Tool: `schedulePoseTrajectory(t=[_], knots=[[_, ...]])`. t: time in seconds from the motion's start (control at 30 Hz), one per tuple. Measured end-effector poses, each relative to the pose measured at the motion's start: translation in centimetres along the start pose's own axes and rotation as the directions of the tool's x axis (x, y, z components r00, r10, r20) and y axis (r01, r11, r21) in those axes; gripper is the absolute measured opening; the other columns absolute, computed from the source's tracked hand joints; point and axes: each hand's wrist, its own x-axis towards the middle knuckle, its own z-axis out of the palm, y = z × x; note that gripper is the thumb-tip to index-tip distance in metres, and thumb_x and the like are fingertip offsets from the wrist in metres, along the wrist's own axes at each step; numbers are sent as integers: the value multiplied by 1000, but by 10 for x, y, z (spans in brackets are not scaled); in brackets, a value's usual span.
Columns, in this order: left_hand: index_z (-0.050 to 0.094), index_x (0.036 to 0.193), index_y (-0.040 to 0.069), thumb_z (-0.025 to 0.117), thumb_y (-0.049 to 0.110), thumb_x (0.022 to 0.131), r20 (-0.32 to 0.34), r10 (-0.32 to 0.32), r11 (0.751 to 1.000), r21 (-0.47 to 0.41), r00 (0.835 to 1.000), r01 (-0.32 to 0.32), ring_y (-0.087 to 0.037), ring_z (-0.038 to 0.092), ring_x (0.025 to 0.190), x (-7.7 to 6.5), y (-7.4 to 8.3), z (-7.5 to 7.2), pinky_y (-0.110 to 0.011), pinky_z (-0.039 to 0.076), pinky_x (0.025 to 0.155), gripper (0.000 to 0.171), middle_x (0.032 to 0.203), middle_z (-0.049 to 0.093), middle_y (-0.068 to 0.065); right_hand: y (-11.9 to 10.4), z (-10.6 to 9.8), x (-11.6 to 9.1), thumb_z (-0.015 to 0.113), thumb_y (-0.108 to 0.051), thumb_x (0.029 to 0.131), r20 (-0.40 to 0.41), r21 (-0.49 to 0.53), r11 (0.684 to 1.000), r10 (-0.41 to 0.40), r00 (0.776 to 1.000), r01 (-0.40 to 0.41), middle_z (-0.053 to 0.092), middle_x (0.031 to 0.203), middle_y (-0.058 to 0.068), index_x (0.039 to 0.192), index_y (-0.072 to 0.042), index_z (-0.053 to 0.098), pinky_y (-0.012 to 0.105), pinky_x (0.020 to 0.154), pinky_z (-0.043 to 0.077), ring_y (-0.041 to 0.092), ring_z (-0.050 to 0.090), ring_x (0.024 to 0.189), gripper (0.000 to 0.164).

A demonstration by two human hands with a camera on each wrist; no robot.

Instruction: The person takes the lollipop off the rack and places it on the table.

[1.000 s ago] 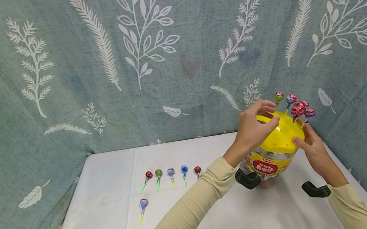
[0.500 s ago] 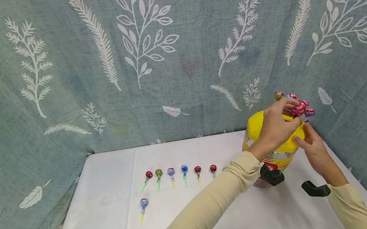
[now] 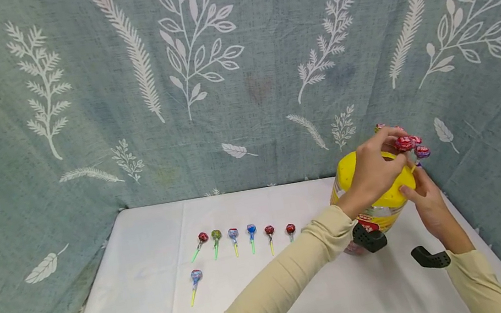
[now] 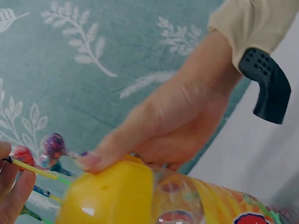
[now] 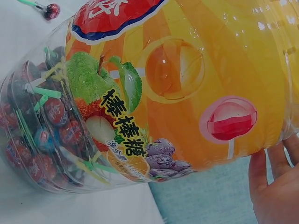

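My left hand (image 3: 374,172) reaches over the yellow lid (image 4: 112,193) of a clear plastic candy jar (image 5: 187,93). Its fingertips (image 4: 21,193) pinch a red-wrapped lollipop (image 3: 404,144) near its head, and the yellow-green stick runs down to the lid. Several other lollipops stand in the lid, among them a purple one (image 3: 423,152); the left hand partly hides the ones behind. My right hand (image 3: 432,205) grips the lid's edge, thumb on the near side, and keeps the jar tilted. Through the jar's clear base more lollipops (image 5: 42,140) show.
Several lollipops (image 3: 251,230) lie in a row on the white table (image 3: 120,302), left of the jar. One blue-wrapped lollipop (image 3: 195,278) lies nearer the front. A green leaf-patterned curtain (image 3: 238,86) hangs behind and at both sides.
My left hand has moved right across the lid to the red lollipop and taken hold of it. The lollipop's head has risen slightly. My right hand keeps its place on the jar.
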Motion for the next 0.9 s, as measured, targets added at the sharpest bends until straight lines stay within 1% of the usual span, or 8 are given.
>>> schedulePoseTrajectory(t=[0.1,0.27,0.43,0.53,0.67,0.73,0.8,0.9], knots=[[59,115,7,65,1,87,-11,-2,1000,-13,1000,1,-2,62,85,0,5,-7,-9,47,75,29,99,66,-4,0,0,0,50,-18,98,9,25,1000,0,1000,0,33,140,0,152,-21,15,15,97,34,10,38,120,64],[60,116,10,66,4,87,-24,-10,1000,-29,1000,10,4,59,78,-6,10,-21,-10,48,69,31,100,67,-3,0,0,0,49,-21,99,20,17,1000,27,999,-27,28,145,3,152,-22,12,17,101,31,10,33,123,65],[60,116,11,66,4,87,-18,-22,999,-38,1000,21,2,59,76,-15,11,-37,-12,50,68,30,100,67,-3,0,-1,0,49,-22,99,-7,-27,999,35,999,-35,24,148,10,152,-21,12,16,104,30,11,34,122,65],[60,116,11,66,5,87,-17,-28,999,-37,999,27,0,59,76,-21,10,-45,-13,50,68,30,99,67,-3,0,-1,-1,49,-22,99,-25,-32,999,28,999,-29,22,149,12,152,-21,12,20,109,25,11,34,122,65],[60,115,11,67,6,87,-23,-39,999,-38,999,38,-1,59,75,-28,5,-55,-15,51,66,29,97,67,-3,1,1,-2,50,-20,98,-25,-11,999,32,999,-32,20,152,12,152,-21,12,39,115,12,11,33,124,66],[60,115,11,67,6,87,-24,-42,998,-41,999,41,-2,59,74,-33,2,-60,-16,52,65,29,96,67,-3,1,1,-2,50,-20,98,-18,-4,999,36,999,-36,19,152,12,152,-22,11,44,115,9,11,32,125,67],[60,115,12,67,6,87,-23,-40,998,-44,999,39,-3,60,74,-39,-1,-65,-18,53,64,29,95,67,-3,2,2,-2,50,-20,98,-11,-2,999,34,999,-34,19,152,12,152,-22,11,44,115,9,10,33,124,67],[60,116,11,68,7,87,-23,-36,998,-44,999,35,-6,61,74,-50,-6,-72,-20,53,63,30,95,67,-4,2,2,-2,49,-20,99,-4,0,1000,25,1000,-25,22,150,10,152,-22,12,39,115,13,9,34,123,66]])
